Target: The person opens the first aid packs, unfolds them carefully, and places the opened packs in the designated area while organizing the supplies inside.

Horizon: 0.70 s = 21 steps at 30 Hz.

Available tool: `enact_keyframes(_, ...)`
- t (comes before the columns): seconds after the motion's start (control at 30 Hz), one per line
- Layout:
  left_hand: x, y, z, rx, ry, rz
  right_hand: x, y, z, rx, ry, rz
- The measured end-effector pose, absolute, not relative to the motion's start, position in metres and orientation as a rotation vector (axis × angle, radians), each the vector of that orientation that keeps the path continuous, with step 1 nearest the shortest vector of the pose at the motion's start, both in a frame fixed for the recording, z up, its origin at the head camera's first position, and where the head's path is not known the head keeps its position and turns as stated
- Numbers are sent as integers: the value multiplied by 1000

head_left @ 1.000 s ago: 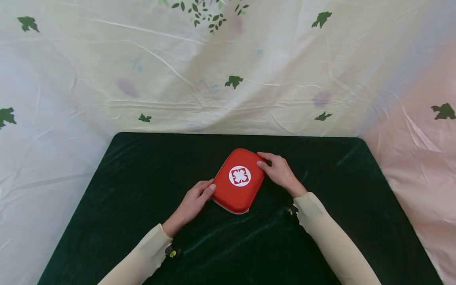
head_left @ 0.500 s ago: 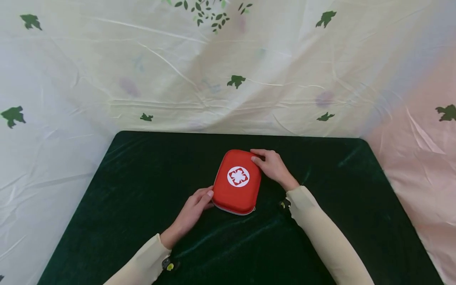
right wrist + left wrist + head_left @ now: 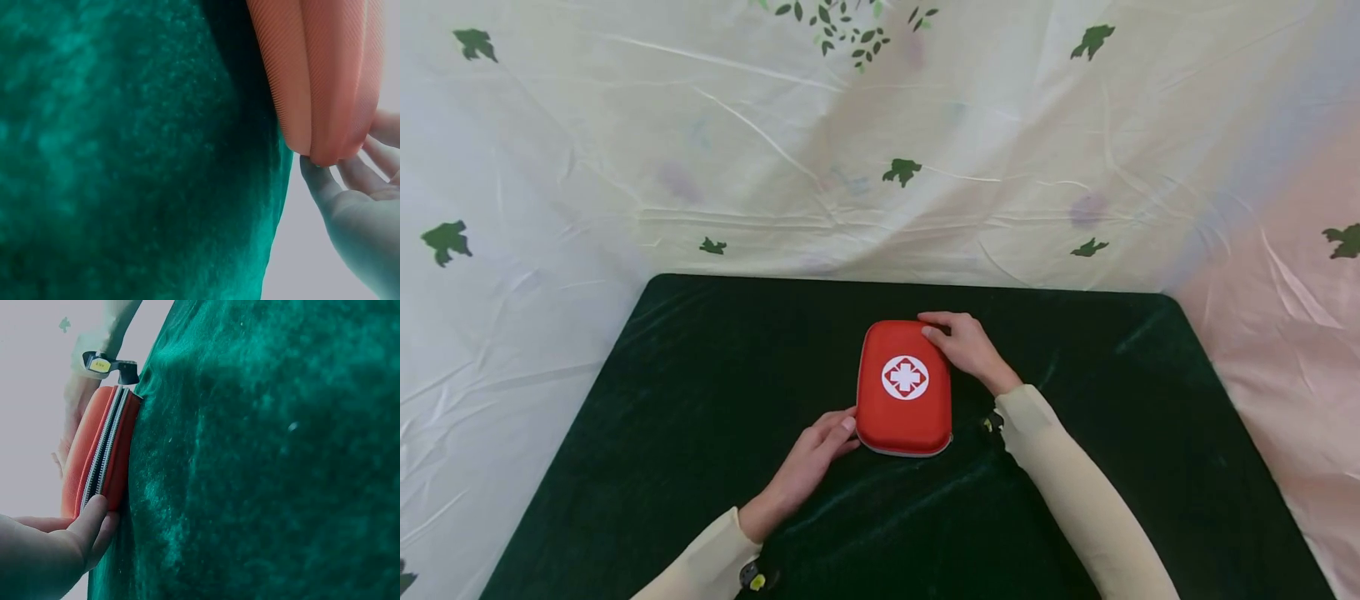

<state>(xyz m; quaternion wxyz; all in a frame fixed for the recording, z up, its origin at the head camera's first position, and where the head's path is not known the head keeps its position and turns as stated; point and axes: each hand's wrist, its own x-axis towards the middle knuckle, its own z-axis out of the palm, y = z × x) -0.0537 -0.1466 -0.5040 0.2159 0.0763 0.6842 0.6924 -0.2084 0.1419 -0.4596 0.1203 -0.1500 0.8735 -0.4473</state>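
A red first-aid case [image 3: 904, 421] with a white round cross emblem lies flat on the dark green cloth, its long sides pointing away from me. My left hand [image 3: 812, 458] touches its near left edge with fairly straight fingers. In the left wrist view, one fingertip [image 3: 95, 503] rests against the zipper [image 3: 107, 447], whose two silver rows run along the side with a dark band between them. At the far right corner my right hand [image 3: 967, 343] holds the case, thumb on top and fingers over the far edge. The right wrist view shows those fingers [image 3: 319, 181] against the case's end.
The green-covered table [image 3: 737, 350] has rounded far corners. Pale cloth curtains [image 3: 1000, 125] with green leaf prints hang behind it and at both sides. A small dark device with a yellow spot [image 3: 752, 577] sits at the left wrist.
Between my hands the case has turned from slanted to nearly straight. My left hand has come slightly nearer to me; the right has shifted left along the far corner.
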Motion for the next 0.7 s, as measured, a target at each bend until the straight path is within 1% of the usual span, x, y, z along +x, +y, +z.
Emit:
enact_keyframes(0.17, -58, -150, -531, 152, 1855, 1936, -210, 139, -462, -441, 2554, -1298)
enact_keyframes(0.3, -61, -153, -534, 151, 2010, 1802, -211, 139, -463, -441, 2554, -1292)
enact_keyframes(0.37, -62, -154, -528, 153, 2081, 1730, -211, 138, -463, -445, 2551, -1292)
enact_keyframes(0.57, -63, -146, -480, 128, 2197, 1564, -207, 138, -464, -428, 2537, -1292)
enact_keyframes(0.6, -64, -144, -475, 125, 2213, 1539, -206, 138, -464, -425, 2529, -1295)
enact_keyframes(0.7, -71, -144, -481, 178, 2250, 1513, -203, 137, -464, -431, 2511, -1293)
